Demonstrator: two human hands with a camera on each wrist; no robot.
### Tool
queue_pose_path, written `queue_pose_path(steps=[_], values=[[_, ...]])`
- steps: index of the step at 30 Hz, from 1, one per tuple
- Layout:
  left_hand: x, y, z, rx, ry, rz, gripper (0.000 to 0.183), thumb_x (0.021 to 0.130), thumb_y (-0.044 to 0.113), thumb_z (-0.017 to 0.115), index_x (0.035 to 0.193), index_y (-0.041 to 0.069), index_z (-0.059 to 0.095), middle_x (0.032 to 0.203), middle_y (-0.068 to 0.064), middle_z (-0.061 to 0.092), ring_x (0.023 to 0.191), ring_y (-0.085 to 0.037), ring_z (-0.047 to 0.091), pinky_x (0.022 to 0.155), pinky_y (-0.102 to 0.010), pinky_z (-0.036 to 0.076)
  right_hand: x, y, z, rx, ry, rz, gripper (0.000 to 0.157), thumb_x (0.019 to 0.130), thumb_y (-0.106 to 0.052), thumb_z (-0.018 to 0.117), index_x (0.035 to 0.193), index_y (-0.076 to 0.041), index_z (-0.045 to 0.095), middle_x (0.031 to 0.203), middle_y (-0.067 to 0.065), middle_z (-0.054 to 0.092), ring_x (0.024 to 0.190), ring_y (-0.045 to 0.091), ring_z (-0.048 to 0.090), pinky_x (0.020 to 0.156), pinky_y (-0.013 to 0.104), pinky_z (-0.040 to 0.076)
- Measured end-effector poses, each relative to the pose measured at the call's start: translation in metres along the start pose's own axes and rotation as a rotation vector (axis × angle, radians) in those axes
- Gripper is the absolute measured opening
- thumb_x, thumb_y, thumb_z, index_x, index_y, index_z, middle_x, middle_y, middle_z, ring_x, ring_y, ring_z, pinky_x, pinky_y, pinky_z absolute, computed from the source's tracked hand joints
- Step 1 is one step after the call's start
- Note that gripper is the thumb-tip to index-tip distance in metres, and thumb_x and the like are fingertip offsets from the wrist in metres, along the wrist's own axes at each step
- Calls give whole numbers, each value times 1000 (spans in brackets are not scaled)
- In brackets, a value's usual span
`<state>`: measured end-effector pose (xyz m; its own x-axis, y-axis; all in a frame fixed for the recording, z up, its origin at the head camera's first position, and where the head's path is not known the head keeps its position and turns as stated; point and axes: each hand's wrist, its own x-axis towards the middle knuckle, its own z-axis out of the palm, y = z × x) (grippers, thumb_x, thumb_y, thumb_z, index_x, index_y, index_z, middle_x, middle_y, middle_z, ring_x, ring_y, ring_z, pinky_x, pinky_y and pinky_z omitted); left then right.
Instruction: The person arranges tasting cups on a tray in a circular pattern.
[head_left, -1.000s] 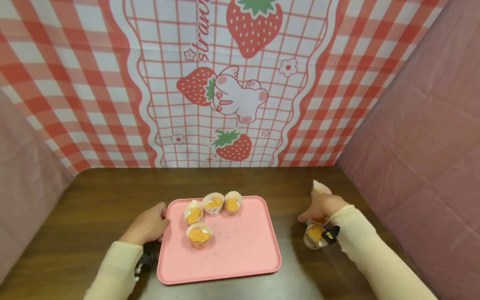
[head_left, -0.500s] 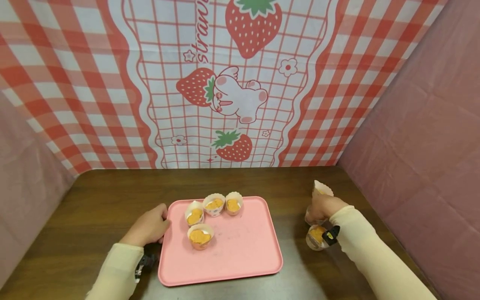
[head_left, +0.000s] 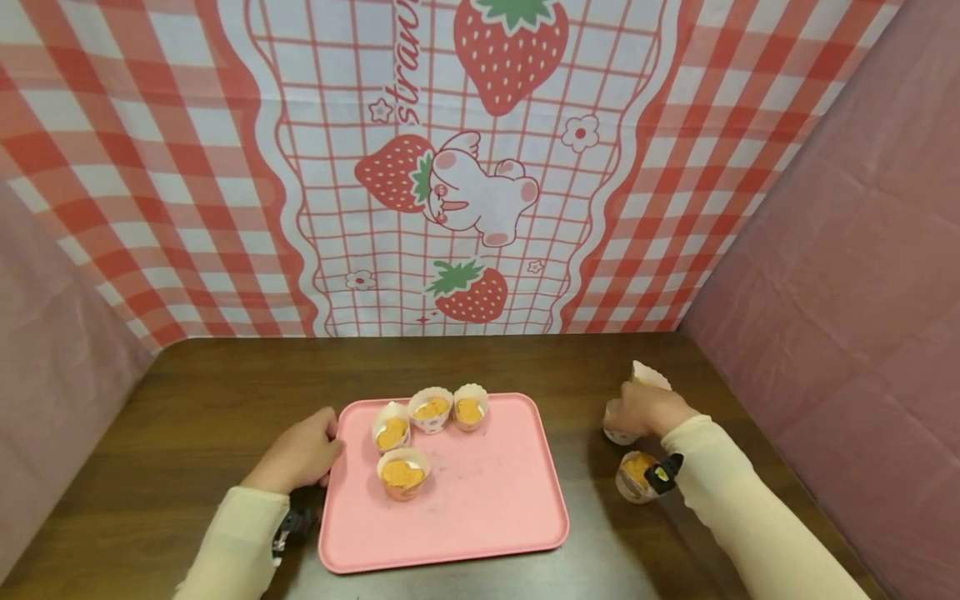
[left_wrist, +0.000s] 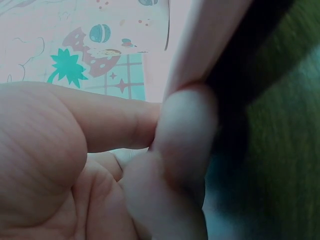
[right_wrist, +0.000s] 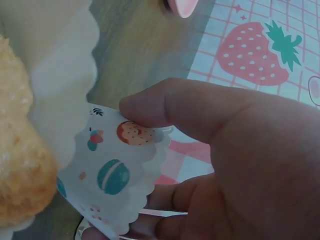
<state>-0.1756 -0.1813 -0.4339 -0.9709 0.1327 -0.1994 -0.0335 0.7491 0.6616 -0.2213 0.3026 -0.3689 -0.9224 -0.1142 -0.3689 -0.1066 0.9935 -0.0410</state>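
Note:
At the left edge of a pink tray (head_left: 487, 508), my left hand (head_left: 300, 450) pinches the rim between thumb and fingers, which the left wrist view shows close up. On the table to the right, my right hand (head_left: 652, 408) holds a printed paper baking cup (right_wrist: 115, 170), its thumb (right_wrist: 150, 105) on the near wall and fingers by the scalloped rim. Whatever that cup contains is hidden. Nearer me, below the wrist, stands a cupcake (head_left: 637, 475) with a golden top. Another pale paper cup (head_left: 649, 377) shows just beyond the hand, partly covered by it.
Several cupcakes in paper cups, including one cupcake (head_left: 402, 475) nearest me, stand on the tray's left and back part. Brown wooden table (head_left: 225, 375) surrounds the tray. A strawberry-print cloth (head_left: 480, 250) hangs behind, with a pink cloth (head_left: 847, 250) along the right.
My right thumb has drawn in from its stretched-out position to the printed cup, more of which now shows left of the hand. My left hand keeps its grip on the tray rim.

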Motion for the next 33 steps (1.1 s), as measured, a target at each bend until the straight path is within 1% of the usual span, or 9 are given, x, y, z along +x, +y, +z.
queue_pose_path(steps=[3,5,9,12,15,20,24,28,33], values=[[0,-1,0,5,0,1,9,96,11,58,91,7,51,58,-5,56,49,-18,55,51,-31,41,-1,-2,-2,10,50,-15,46,87,-36,62,111,3,62,95,11,63,79,26,54,71,41,46],[1,-1,0,7,0,4,10,96,12,58,92,7,51,58,-5,56,49,-18,55,51,-32,41,-2,-4,-2,45,97,-27,52,85,-35,65,114,7,60,88,9,62,87,30,59,79,46,48],[2,-2,-1,6,-3,2,10,97,12,58,93,7,51,60,-6,56,50,-19,55,50,-32,42,-1,-15,-6,75,179,-77,43,84,-35,70,106,1,61,77,4,60,83,29,61,98,56,44],[3,-3,-2,9,-5,-12,10,97,13,58,94,7,51,61,-6,56,51,-19,55,51,-32,42,4,-25,-7,98,184,-103,40,83,-33,72,104,-1,61,82,6,63,74,24,57,88,52,49],[2,-1,-2,10,-10,-22,10,98,14,58,95,7,52,63,-7,57,52,-20,55,52,-32,43,12,-29,-2,93,154,-99,47,80,-32,73,111,1,61,96,13,67,81,25,60,73,48,49],[1,0,0,11,-10,-22,10,98,14,58,94,7,52,61,-6,57,52,-19,55,53,-32,42,17,-28,5,73,108,-81,62,80,-35,74,127,3,57,115,20,68,92,31,63,73,51,49],[2,-1,0,13,4,-8,10,97,13,58,93,7,51,59,-6,57,51,-19,55,52,-32,41,17,-25,5,84,101,-109,63,81,-33,76,129,3,56,114,19,69,90,29,63,73,49,49],[2,-1,1,13,5,-4,10,97,14,58,93,7,51,59,-5,56,50,-19,55,52,-32,42,15,-24,4,82,169,-145,57,81,-30,77,123,3,58,103,15,68,84,26,60,71,44,48],[2,-2,0,17,5,-2,10,98,14,57,94,7,51,60,-5,56,51,-19,55,52,-32,42,5,-36,-5,113,335,-182,42,81,-31,77,106,-4,57,94,8,61,79,21,57,67,41,45]])
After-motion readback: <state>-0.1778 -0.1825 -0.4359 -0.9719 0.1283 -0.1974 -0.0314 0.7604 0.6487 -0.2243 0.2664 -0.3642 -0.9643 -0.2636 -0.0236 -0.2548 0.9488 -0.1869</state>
